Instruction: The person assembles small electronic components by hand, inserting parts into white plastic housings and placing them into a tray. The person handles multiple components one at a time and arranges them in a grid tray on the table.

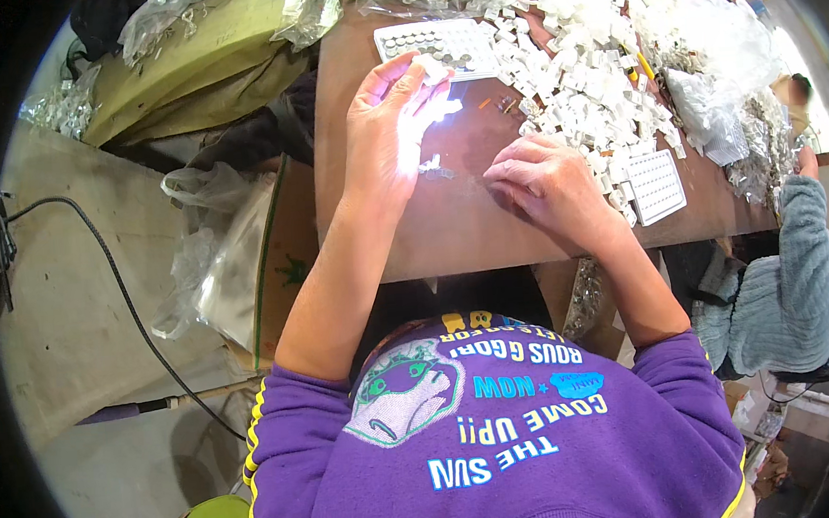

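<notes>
My left hand [389,118] is raised over the brown table [460,223], its fingers closed on a small white plastic piece [431,69]. A bright light glares across the palm and washes out part of it. My right hand [550,182] hovers low over the tabletop or rests on it, fingers curled together toward the thumb; whatever they hold, if anything, is hidden. Just beyond my left hand lies a white tray [477,39] with rows of round discs. Small clear and white bits [435,167] lie between the hands. A heap of small white plastic pieces [570,88] spreads beyond my right hand.
Right of my right hand sits a white slotted tray [657,187]. Clear plastic bags [712,75] bulge at the far right. A yellow-handled tool [646,65] pokes from the heap. A person in a grey fleece [777,284] works at the right. A black cable [116,272] hangs left.
</notes>
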The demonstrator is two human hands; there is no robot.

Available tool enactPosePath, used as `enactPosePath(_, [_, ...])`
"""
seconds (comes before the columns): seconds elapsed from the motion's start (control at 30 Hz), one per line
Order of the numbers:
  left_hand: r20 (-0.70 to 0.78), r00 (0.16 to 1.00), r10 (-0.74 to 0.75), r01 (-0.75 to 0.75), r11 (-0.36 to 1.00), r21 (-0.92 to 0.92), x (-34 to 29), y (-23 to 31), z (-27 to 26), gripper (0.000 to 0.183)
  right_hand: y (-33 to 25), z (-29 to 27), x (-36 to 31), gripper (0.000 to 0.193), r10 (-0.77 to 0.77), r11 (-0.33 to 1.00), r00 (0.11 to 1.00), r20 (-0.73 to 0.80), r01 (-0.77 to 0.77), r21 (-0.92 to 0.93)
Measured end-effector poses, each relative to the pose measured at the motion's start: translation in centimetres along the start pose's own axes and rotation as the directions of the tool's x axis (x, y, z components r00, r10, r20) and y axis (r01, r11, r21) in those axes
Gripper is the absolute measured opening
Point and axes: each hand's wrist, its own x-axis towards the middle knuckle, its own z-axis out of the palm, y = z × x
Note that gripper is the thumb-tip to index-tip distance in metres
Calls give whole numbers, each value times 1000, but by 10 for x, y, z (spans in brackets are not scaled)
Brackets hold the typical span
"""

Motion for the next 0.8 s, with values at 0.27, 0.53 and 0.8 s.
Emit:
enactPosePath(0.27, [-14, 999, 40, -40, 998, 47, -1, 2, 2, 23, -25, 28, -3, 15, -115, 987, 992, 49, 120, -106])
enactPosePath(0.53, [-25, 999, 33, -31, 996, 82, 0, 2, 3, 22, -54, 33, 3, 16, -28, 962, 983, 182, 76, -263])
enactPosePath(0.8, [-28, 1000, 10, -9, 999, 50, -2, 5, 4, 16, -51, 35, 9, 6, -88, 972, 996, -14, 83, -221])
